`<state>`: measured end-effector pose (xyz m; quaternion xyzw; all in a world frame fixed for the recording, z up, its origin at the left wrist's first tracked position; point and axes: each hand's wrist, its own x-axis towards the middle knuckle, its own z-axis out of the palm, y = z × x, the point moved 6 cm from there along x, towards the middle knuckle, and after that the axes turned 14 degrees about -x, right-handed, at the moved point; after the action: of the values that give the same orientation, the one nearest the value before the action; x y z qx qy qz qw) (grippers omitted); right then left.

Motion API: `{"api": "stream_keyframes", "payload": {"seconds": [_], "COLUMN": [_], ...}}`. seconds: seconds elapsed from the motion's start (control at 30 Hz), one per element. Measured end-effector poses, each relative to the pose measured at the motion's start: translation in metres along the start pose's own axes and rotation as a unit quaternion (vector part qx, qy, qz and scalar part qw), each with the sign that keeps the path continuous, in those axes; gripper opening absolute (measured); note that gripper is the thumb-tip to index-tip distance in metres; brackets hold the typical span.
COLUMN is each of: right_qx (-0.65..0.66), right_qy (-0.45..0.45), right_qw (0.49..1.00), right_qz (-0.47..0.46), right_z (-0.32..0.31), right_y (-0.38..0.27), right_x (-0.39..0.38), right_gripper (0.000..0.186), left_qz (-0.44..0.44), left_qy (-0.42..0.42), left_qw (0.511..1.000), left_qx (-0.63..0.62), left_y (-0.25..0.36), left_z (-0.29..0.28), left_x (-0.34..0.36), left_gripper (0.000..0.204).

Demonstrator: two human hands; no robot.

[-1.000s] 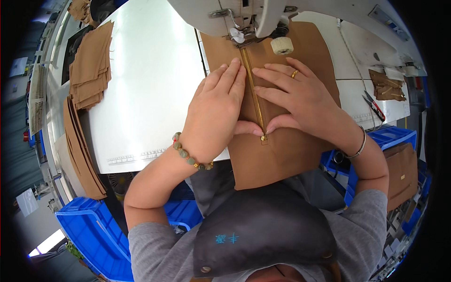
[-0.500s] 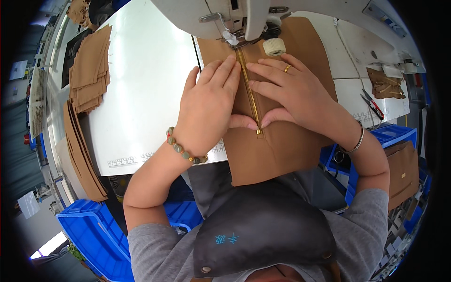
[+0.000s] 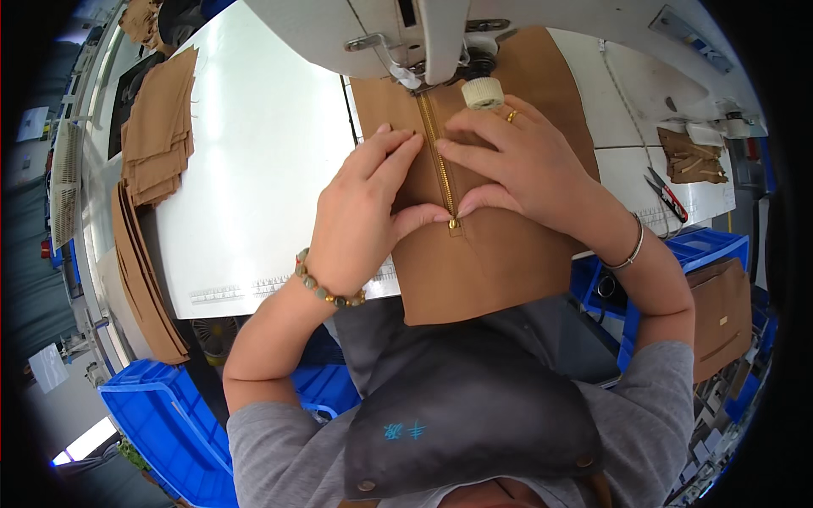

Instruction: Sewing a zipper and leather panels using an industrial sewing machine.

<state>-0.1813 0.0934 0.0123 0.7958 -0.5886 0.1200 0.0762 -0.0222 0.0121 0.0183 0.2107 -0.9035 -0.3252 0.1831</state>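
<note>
A brown panel (image 3: 487,275) lies under the sewing machine head (image 3: 373,34), its near edge hanging over the table edge. A brass zipper (image 3: 441,169) runs down its middle from the presser foot area to a small pull (image 3: 454,223) at the near end. My left hand (image 3: 364,195) rests left of the zipper, fingers stretched over the panel and thumb beside the pull. To the right, my right hand (image 3: 525,165) lies with fingers spread, its thumb also close to the pull. Both hands press on the panel; the needle point is hard to make out.
Stacked brown pieces (image 3: 159,131) and long brown strips (image 3: 144,271) lie at the left. Red-handled snips (image 3: 669,196) and small brown pieces (image 3: 693,157) are on the right of the white table (image 3: 254,169). Blue crates (image 3: 165,415) stand below, with brown panels (image 3: 720,313) at the right.
The panel and zipper have moved slightly away from me, toward the machine. My left fingertips have drawn back toward me and bent a little; my right hand stays beside the zipper.
</note>
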Motion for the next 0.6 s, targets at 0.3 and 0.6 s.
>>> {"api": "stream_keyframes", "payload": {"seconds": [0.3, 0.6], "right_qx": [-0.007, -0.043], "right_qy": [0.022, 0.008], "right_qw": [0.999, 0.999], "right_qz": [-0.031, -0.027], "right_z": [-0.008, -0.010], "right_y": [-0.014, -0.018], "right_x": [-0.006, -0.005], "right_gripper": [0.078, 0.083], "left_qz": [0.042, 0.070], "left_qy": [-0.014, -0.046], "left_qw": [0.999, 0.995], "left_qx": [0.008, 0.057], "left_y": [0.007, 0.010], "left_z": [0.005, 0.003], "left_x": [-0.013, -0.003], "left_gripper": [0.089, 0.088]}}
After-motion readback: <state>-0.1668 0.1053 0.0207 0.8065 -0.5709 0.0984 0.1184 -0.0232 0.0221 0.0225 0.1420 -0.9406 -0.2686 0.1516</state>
